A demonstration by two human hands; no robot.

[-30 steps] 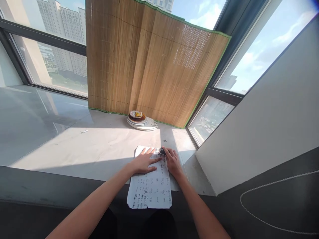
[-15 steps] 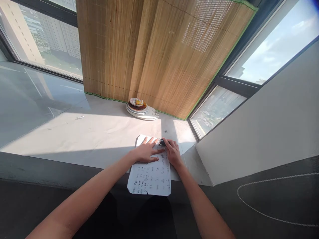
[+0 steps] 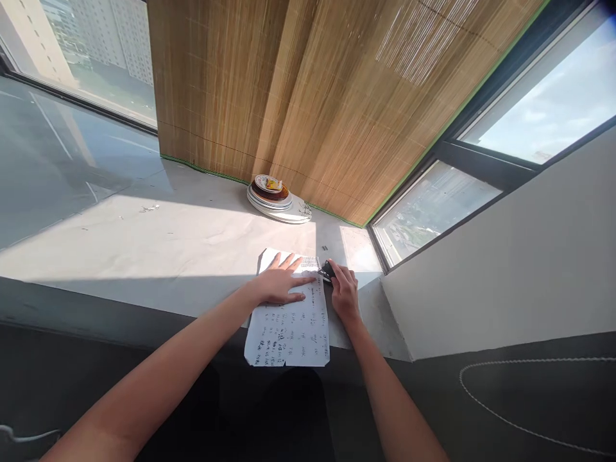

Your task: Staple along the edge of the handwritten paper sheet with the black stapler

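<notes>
One window (image 3: 91, 58) stands at the far left, with tall buildings and green ground outside. Below it the pale ledge (image 3: 202, 247) runs to the right, part in sun and part in shade, with a few white scraps (image 3: 149, 208) on its left half. A bamboo blind (image 3: 231, 96), edged in green, hangs in the middle, its bottom edge down at the ledge. Just in front of that edge sits a stack of plates (image 3: 272, 204): white ones below, a brown one above them, and a small one on top carrying a yellow packet (image 3: 274, 185). Nearer, the left hand (image 3: 279, 283) lies palm down, fingers spread, across the upper part of a sheet of paper (image 3: 291, 333) covered in handwriting. The sheet rests on the ledge, its near end reaching past the front edge. At the paper's upper right edge, the right hand (image 3: 344, 285) pinches a small black tool (image 3: 327, 270) between thumb and fingers; whether it grips the sheet I cannot tell. Small dark bits (image 3: 324, 248) lie just beyond. Farther right come another window (image 3: 433, 205), a white wall (image 3: 520, 256) and a looped cord (image 3: 500, 416).
</notes>
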